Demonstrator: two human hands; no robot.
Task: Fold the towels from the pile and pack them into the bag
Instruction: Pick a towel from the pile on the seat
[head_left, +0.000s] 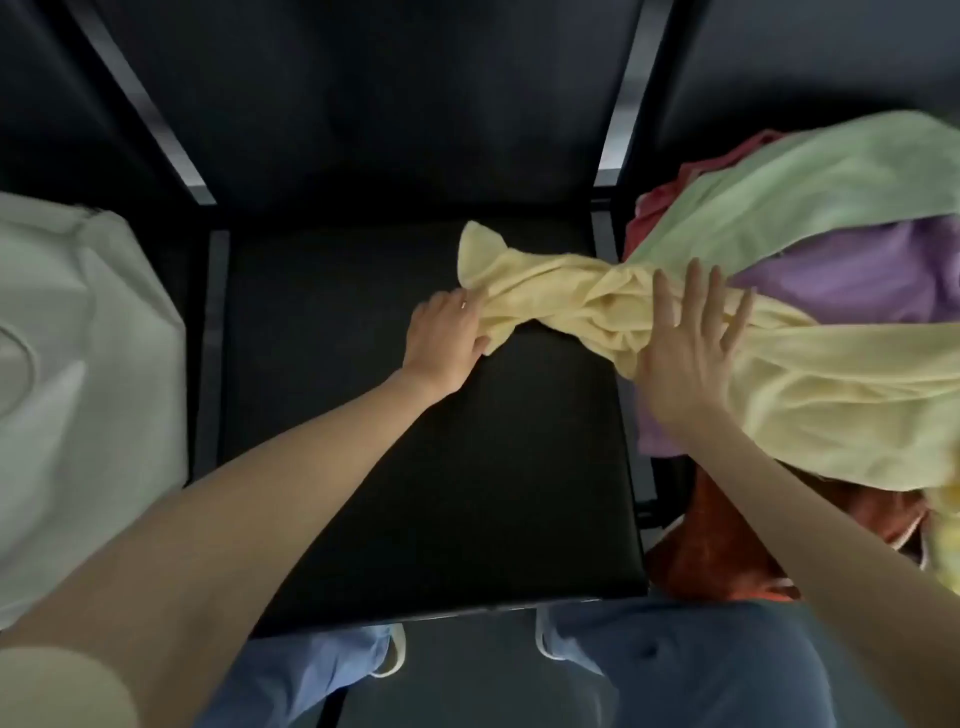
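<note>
A pale yellow towel (587, 296) stretches from the pile on the right onto the black middle seat (441, 493), bunched and twisted. My left hand (447, 343) grips its left end. My right hand (685, 348) lies on the towel with fingers spread and straight, at the pile's left edge. The pile (831, 249) holds a light green towel (810, 176), a purple one (857, 280), a red one (660, 202) and an orange one (727, 540). A white bag (78, 374) sits on the left seat.
Black chairs stand in a row with dark backrests (363, 114) and metal frame bars (623, 93) between them. My legs in blue trousers (675, 670) and white shoes (395, 649) are below the seat's front edge.
</note>
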